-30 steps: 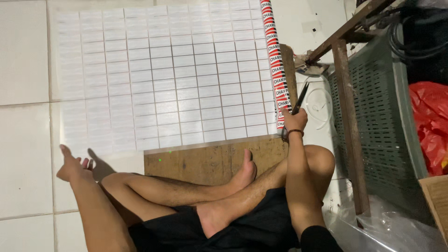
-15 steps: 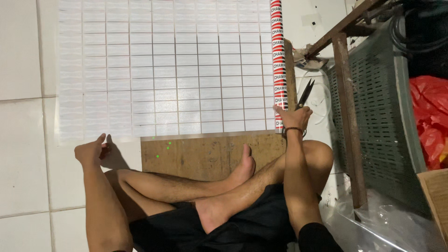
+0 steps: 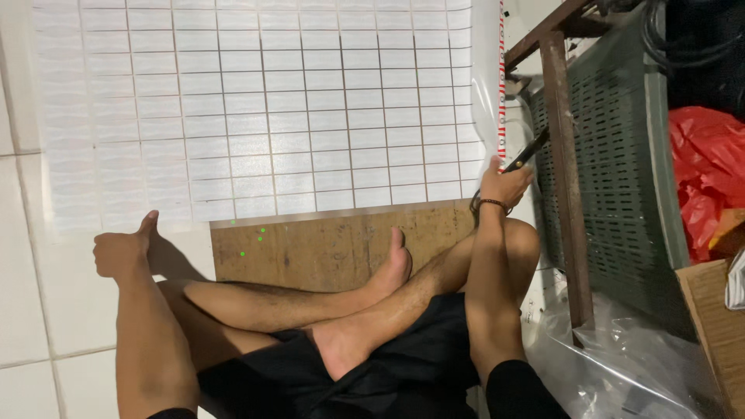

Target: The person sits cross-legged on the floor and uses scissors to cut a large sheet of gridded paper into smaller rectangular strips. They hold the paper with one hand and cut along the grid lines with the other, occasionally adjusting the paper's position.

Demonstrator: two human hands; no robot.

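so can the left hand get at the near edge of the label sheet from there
Probably yes. The left hand rests on the tiled floor just below the label sheet, and nothing lies between them. Its near edge looks a short reach away.

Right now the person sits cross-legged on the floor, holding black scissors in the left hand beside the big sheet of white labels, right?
Not quite. The head view shows the black scissors in the right hand. The left hand is a bare fist on the floor tiles. The rest fits: crossed legs, big sheet of white labels.
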